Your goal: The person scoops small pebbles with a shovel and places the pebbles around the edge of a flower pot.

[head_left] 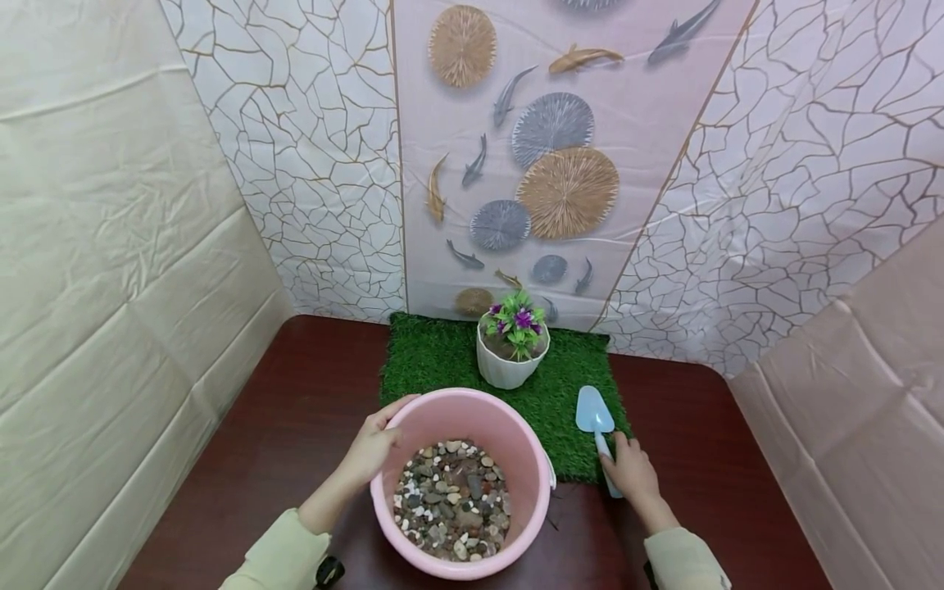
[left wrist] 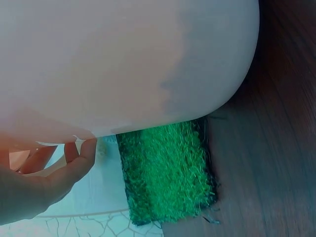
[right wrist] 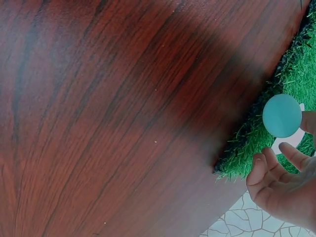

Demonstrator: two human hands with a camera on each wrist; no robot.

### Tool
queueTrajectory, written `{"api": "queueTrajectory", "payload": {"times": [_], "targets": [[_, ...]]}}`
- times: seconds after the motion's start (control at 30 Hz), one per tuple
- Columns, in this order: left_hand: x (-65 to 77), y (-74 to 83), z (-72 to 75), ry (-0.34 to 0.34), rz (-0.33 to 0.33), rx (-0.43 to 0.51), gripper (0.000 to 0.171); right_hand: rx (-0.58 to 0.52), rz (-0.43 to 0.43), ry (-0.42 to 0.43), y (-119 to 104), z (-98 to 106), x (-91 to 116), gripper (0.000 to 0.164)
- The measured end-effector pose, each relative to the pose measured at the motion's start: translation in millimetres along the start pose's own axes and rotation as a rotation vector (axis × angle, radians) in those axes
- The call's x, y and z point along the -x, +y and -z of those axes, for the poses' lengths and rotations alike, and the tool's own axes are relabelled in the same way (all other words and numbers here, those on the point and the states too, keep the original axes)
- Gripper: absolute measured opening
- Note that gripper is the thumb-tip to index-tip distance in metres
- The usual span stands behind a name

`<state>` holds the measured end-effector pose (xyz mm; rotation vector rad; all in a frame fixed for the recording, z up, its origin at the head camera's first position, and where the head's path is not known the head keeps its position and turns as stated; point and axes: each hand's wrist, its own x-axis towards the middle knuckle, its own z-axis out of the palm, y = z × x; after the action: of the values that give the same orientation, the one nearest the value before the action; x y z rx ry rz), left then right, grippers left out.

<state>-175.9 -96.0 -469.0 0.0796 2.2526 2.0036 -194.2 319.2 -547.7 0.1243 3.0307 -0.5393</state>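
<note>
stones (head_left: 453, 500) cover the bottom of the bucket (head_left: 457, 418), which is at seven o'clock of the mat (head_left: 435, 352), close to the person, probably so they can look straight down into it. the left hand (head_left: 369, 451) grips its rim at ten o'clock, fingers bent at the edge, i'd guess to keep it steady. out at three o'clock from the bucket, the right hand (head_left: 634, 469) is at the handle of the trowel (head_left: 590, 410), fingers half spread and loosely bent; from the wrist a gap shows, so i see no firm hold. the trowel's blade points to about eleven, handle toward the person, handy for reaching. at one o'clock from the bucket, the pot (head_left: 505, 375) of flowers (head_left: 523, 319) stands on the mat.

the table (head_left: 295, 426) is dark, reddish wood grain. at twelve hangs a cloth (head_left: 310, 123) printed with fish and cracked lines; creased pale drapes (head_left: 111, 246) close in at nine and three.
</note>
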Motion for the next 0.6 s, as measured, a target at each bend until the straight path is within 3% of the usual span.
{"api": "queueTrajectory", "payload": {"times": [0.3,0.6], "targets": [[1.0,-0.3,-12.6,0.045,-0.01,0.019,0.068,-0.008,0.025,0.039,0.2,-4.2,-2.3,0.039],[1.6,0.7,-21.1,0.029,-0.002,0.032,0.065,-0.022,-0.019,0.041,0.1,-12.5,-3.4,0.039]]}}
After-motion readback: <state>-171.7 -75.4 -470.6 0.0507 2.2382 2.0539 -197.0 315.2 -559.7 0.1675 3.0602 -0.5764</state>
